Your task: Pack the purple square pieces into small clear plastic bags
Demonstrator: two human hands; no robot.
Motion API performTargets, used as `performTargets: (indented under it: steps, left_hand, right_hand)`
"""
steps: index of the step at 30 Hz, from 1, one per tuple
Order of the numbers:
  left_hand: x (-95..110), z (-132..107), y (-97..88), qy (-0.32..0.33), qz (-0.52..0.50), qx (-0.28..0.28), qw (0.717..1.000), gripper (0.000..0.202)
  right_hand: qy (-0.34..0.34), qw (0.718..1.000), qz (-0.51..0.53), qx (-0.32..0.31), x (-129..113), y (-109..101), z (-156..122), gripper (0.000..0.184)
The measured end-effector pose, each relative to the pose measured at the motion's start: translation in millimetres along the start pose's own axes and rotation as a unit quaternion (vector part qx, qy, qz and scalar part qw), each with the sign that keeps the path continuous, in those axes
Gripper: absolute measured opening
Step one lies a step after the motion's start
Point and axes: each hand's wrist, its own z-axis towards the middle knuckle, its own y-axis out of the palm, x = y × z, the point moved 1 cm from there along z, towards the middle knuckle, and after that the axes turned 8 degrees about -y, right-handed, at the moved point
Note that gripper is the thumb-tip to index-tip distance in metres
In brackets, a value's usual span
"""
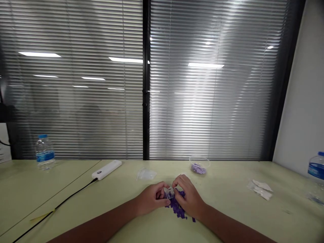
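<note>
My left hand (152, 198) and my right hand (188, 195) meet at the middle of the pale green table (227, 216). Both pinch a small clear plastic bag (169, 193) between their fingertips. Under and beside my right hand lies a heap of small dark purple pieces (177, 206). A few pieces lie loose toward the near right of the heap. Whether anything is inside the bag is hidden by my fingers.
A clear cup holding pale purple bits (199, 165) stands behind my hands. An empty clear bag (146, 174) lies left of it. A white power bank (106, 169) with a black cable, white packets (260, 188) and two water bottles (45, 152) (316, 173) sit around.
</note>
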Motion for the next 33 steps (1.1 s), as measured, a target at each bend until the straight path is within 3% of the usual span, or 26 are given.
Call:
performTargets:
  steps: [6, 10, 18, 33]
  left_hand:
    - [-11, 6, -0.1, 0.006, -0.041, -0.002, 0.999, 0.058]
    - [-18, 10, -0.1, 0.004, -0.067, 0.000, 0.998, 0.060]
    - [-8, 6, -0.9, 0.017, -0.084, -0.011, 0.996, 0.057]
    - [-15, 6, -1.0, 0.016, -0.048, -0.002, 0.999, 0.057]
  right_hand:
    - [0.058, 0.998, 0.001, 0.008, 16, 7, -2, 0.024]
    - [0.098, 0.995, -0.017, -0.027, 20, 10, -2, 0.024]
    - [0.059, 0.994, 0.001, -0.095, 10, 9, 0, 0.023]
    - [0.075, 0.988, -0.059, -0.121, 6, 10, 0, 0.009]
